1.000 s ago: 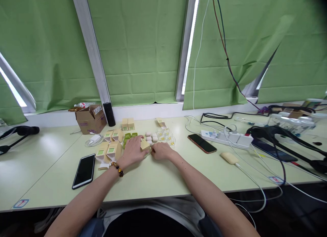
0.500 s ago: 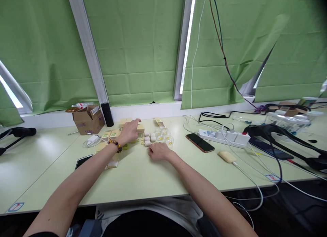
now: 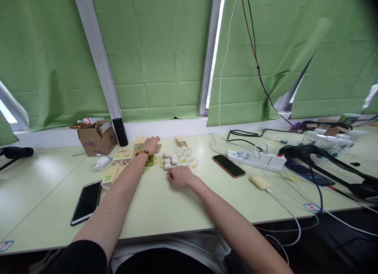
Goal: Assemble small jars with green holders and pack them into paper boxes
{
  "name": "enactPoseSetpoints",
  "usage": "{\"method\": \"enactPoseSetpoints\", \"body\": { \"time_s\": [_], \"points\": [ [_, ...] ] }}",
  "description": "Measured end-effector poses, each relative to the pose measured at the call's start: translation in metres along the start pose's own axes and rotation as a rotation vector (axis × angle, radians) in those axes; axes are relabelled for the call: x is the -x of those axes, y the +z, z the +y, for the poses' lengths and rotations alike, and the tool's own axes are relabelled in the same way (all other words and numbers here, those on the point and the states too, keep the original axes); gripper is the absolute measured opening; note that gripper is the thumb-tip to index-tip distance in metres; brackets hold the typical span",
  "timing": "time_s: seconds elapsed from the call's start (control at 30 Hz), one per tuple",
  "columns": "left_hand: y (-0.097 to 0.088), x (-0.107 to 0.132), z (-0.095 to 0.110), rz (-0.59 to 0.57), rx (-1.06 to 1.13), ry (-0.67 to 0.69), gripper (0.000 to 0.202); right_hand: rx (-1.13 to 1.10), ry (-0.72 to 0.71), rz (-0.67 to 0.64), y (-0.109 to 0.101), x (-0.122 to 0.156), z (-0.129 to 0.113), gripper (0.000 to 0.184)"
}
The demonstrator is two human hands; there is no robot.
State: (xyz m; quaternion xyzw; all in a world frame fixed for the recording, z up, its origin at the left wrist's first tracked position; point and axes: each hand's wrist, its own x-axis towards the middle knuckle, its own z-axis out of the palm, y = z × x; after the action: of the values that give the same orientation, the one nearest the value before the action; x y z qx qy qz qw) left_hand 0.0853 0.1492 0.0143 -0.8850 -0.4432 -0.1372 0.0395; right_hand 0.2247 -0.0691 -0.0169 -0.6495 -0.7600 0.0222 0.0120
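Note:
My left hand reaches to the back of the table, its fingers closed around a small cream box. A beaded bracelet circles that wrist. Closer to me, my right hand rests on the table with curled fingers, right by several short white cylinders. Its fingertips are hidden, so what they hold, if anything, does not show. Clear round pieces with yellow centres lie behind it. Small yellowish squares and a green piece lie between the hands.
More cream boxes and a phone lie left. Behind them stand a cardboard box and a black cylinder. Rightward are another phone, a power strip, a cream mouse-shaped item and loose cables.
My left hand has moved slightly back, and its forearm has swung right, uncovering the left phone and boxes. My right hand stays by the white cylinders. The whole view has shifted a little.

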Motion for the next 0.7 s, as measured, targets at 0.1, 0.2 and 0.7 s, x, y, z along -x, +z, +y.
{"method": "enactPoseSetpoints", "body": {
  "time_s": [0.1,0.2,0.7],
  "points": [
    [0.004,0.001,0.0,-0.003,-0.02,-0.009,0.046,0.003,0.001,0.001,0.0,0.0,0.0,0.026],
    [0.003,0.004,0.005,0.019,-0.037,-0.04,0.056,0.005,0.004,-0.002,0.0,0.0,0.0,0.026],
    [0.023,0.025,0.049,-0.072,0.027,-0.181,0.049,0.028,0.009,0.002,-0.002,0.003,-0.002,0.024]
  ]
}}
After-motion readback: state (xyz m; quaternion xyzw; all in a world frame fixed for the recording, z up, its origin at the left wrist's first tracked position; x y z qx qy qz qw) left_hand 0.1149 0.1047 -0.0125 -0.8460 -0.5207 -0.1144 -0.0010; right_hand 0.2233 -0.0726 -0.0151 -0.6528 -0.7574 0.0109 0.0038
